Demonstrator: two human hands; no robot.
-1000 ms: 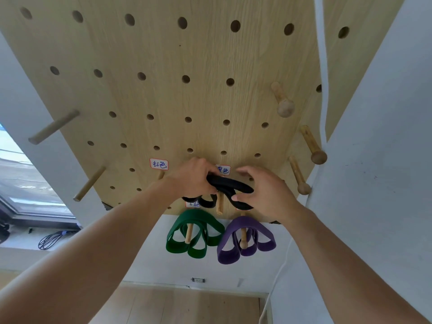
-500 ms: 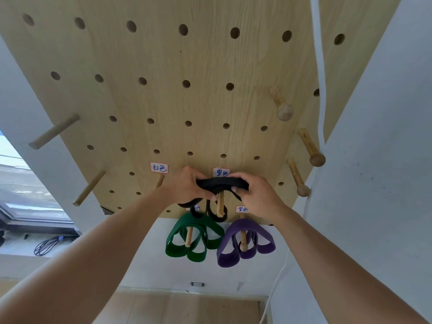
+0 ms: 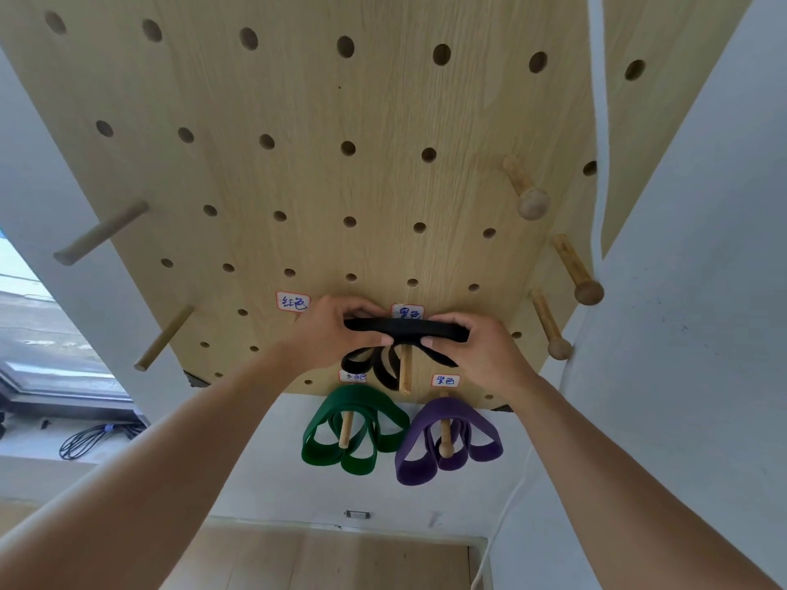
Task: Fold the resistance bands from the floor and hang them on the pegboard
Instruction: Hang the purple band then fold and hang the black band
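Note:
A folded black resistance band [image 3: 406, 330] lies across a wooden peg [image 3: 405, 370] on the wooden pegboard [image 3: 323, 176], its loops drooping on both sides of the peg. My left hand [image 3: 330, 334] grips the band's left end and my right hand [image 3: 481, 351] grips its right end, both close against the board. Below hang a folded green band [image 3: 353, 432] and a folded purple band [image 3: 447, 436], each on its own peg.
White labels [image 3: 292, 301] with handwriting are stuck beside the pegs. Bare pegs [image 3: 526, 191] jut out at the right and left of the board. A white wall [image 3: 690, 334] stands close on the right. Wooden floor [image 3: 323, 559] and a black cable [image 3: 85, 440] lie below.
Both hands have pushed the black band onto the peg and spread it flat across it; its loops now hang on either side of the peg.

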